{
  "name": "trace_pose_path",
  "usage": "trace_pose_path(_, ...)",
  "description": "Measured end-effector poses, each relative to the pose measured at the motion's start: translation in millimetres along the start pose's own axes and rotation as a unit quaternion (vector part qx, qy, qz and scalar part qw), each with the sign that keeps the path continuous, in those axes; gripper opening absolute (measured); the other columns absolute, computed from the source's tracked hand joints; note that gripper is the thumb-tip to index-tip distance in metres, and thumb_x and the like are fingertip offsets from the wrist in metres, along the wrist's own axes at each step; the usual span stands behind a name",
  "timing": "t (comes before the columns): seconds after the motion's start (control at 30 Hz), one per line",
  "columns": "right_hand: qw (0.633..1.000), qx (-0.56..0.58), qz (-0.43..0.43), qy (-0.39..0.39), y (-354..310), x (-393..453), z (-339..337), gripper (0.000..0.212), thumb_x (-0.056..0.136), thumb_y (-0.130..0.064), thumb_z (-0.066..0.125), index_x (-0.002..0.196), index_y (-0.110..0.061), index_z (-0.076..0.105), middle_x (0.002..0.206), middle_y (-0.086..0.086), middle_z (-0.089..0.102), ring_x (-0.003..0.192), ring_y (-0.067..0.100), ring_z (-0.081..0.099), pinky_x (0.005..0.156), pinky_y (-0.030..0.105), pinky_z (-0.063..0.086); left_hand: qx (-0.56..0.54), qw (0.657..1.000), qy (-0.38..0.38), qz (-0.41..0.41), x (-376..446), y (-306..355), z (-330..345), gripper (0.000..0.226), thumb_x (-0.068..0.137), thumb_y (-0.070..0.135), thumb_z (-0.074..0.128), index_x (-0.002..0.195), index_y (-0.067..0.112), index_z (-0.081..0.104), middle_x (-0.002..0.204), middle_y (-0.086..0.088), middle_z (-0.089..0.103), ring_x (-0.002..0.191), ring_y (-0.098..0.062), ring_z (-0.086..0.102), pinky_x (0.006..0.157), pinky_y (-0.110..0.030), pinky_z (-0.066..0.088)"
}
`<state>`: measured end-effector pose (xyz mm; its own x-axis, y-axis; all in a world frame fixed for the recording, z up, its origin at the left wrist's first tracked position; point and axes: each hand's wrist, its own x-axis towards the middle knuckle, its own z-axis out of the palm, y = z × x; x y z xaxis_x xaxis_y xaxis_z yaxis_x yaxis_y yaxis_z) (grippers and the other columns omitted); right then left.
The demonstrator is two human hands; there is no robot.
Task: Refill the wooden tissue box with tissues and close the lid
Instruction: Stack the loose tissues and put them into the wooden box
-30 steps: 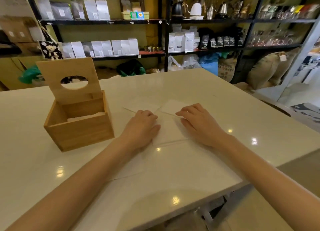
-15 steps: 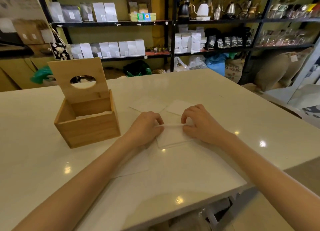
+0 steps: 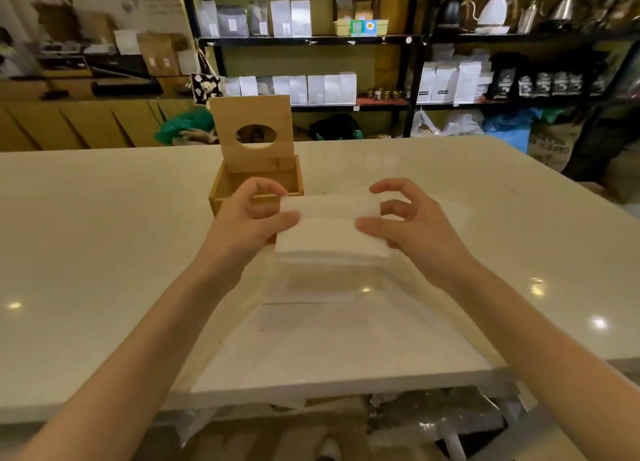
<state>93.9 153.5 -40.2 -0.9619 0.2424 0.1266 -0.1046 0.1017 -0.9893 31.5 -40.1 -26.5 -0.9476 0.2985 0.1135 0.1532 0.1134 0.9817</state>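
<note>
A stack of white tissues (image 3: 330, 230) is held above the white table (image 3: 104, 239), pinched at its left end by my left hand (image 3: 247, 216) and at its right end by my right hand (image 3: 412, 218). The wooden tissue box (image 3: 289, 180) stands just behind my left hand. Its lid (image 3: 251, 124), with an oval hole, is raised upright at the back. The hand and the stack hide the box's front wall, and I cannot tell what lies inside.
More thin white sheets (image 3: 446, 204) lie flat on the table behind and to the right of the stack. Black shelves (image 3: 311, 41) with bags, packets and kettles line the back wall. The table's near edge (image 3: 346, 388) runs below my forearms.
Both hands gathered the tissues lying on the table and lifted them as a stack. The view has swung left, so the box now sits near centre, right behind the hands.
</note>
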Motion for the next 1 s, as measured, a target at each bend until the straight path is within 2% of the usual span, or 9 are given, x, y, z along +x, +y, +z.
trace_pose_path(0.07, 1.0, -0.02, -0.004, -0.008, 6.0, -2.6, 12.6, 0.034, 0.075, -0.007, 0.072, 0.103, -0.019, 0.058, 0.082, 0.004, 0.065, 0.07, 0.013, 0.066, 0.056, 0.017, 0.052, 0.016, 1.0, 0.026, 0.005, -7.8, -10.9, -10.5, 0.014, 0.079, 0.01, 0.066, 0.083, 0.021, 0.059, 0.083, 0.001, 0.068, 0.076, -0.013, 0.065, 0.061, -0.019, 0.054)
trace_pose_path(0.17, 0.998, -0.047, -0.019, -0.024, 14.9, -5.8, 23.3, 0.016, 0.077, -0.002, 0.069, 0.087, -0.013, 0.065, 0.075, 0.005, 0.063, 0.059, 0.01, 0.064, 0.057, 0.024, 0.056, 0.042, 0.998, 0.044, -0.004, -16.4, -25.0, -19.7, 0.013, 0.081, 0.008, 0.064, 0.076, 0.019, 0.068, 0.081, 0.002, 0.066, 0.078, -0.013, 0.061, 0.067, -0.02, 0.049)
trace_pose_path(0.33, 0.996, -0.091, -0.002, -0.009, 29.1, -6.4, 29.2, 0.007, 0.076, -0.002, 0.068, 0.081, -0.006, 0.072, 0.069, 0.006, 0.066, 0.052, 0.009, 0.054, 0.057, 0.023, 0.047, 0.068, 0.993, 0.016, -0.091, -25.0, -36.0, -18.0, 0.016, 0.08, 0.013, 0.066, 0.096, 0.017, 0.069, 0.087, 0.002, 0.063, 0.077, -0.013, 0.061, 0.057, -0.016, 0.052)
trace_pose_path(0.43, 0.996, -0.087, 0.019, -0.017, 32.4, -8.2, 29.1, 0.008, 0.077, -0.005, 0.069, 0.084, -0.006, 0.073, 0.068, 0.008, 0.064, 0.052, 0.009, 0.052, 0.057, 0.027, 0.044, 0.091, 0.992, 0.009, -0.088, -29.1, -41.2, -18.3, 0.025, 0.077, 0.01, 0.069, 0.101, 0.017, 0.068, 0.074, 0.001, 0.061, 0.065, -0.013, 0.059, 0.054, -0.013, 0.048)
trace_pose_path(0.57, 0.978, -0.203, -0.016, -0.035, 35.6, -9.3, 26.0, 0.009, 0.078, -0.01, 0.068, 0.085, -0.01, 0.073, 0.074, 0.009, 0.068, 0.055, 0.008, 0.055, 0.055, 0.01, 0.045, 0.164, 0.985, 0.004, -0.049, -26.3, -47.5, -20.9, 0.027, 0.077, 0.013, 0.07, 0.104, 0.016, 0.067, 0.066, 0.003, 0.053, 0.059, -0.01, 0.049, 0.051, -0.01, 0.041)
trace_pose_path(0.67, 0.945, -0.316, -0.072, -0.038, 38.8, -8.6, 25.0, 0.012, 0.08, -0.008, 0.065, 0.088, -0.013, 0.072, 0.085, 0.004, 0.065, 0.062, 0.003, 0.052, 0.062, 0.001, 0.04, 0.254, 0.967, 0.008, -0.004, -22.6, -52.3, -18.6, 0.03, 0.078, 0.019, 0.069, 0.107, 0.018, 0.066, 0.079, 0.005, 0.056, 0.067, -0.008, 0.049, 0.061, -0.013, 0.04)
trace_pose_path(0.83, 0.901, -0.417, -0.114, -0.044, 42.3, -8.3, 25.3, 0.015, 0.084, -0.018, 0.059, 0.092, -0.016, 0.071, 0.092, -0.003, 0.055, 0.068, 0.006, 0.045, 0.065, 0.02, 0.037, 0.375, 0.925, -0.004, 0.065, -21.6, -58.2, -14.6, 0.029, 0.081, 0.026, 0.065, 0.109, 0.016, 0.066, 0.129, -0.001, 0.048, 0.089, -0.01, 0.05, 0.081, -0.02, 0.041)
trace_pose_path(0.9, 0.877, -0.464, -0.119, -0.043, 41.1, -8.5, 24.7, 0.017, 0.086, -0.024, 0.056, 0.094, -0.02, 0.07, 0.095, -0.006, 0.05, 0.083, 0.01, 0.046, 0.069, 0.025, 0.035, 0.441, 0.893, -0.012, 0.091, -22.6, -58.7, -15.1, 0.031, 0.084, 0.03, 0.06, 0.111, 0.016, 0.066, 0.136, 0.0, 0.042, 0.107, -0.014, 0.046, 0.093, -0.023, 0.038)
trace_pose_path(1.0, 0.857, -0.496, -0.122, -0.062, 37.7, -10.0, 23.7, 0.02, 0.087, -0.024, 0.053, 0.1, -0.023, 0.068, 0.103, -0.003, 0.051, 0.099, 0.015, 0.046, 0.075, 0.026, 0.034, 0.519, 0.843, -0.059, 0.132, -21.0, -50.9, -14.3, 0.032, 0.087, 0.031, 0.055, 0.112, 0.015, 0.066, 0.135, 0.003, 0.047, 0.118, -0.013, 0.04, 0.096, -0.023, 0.033)
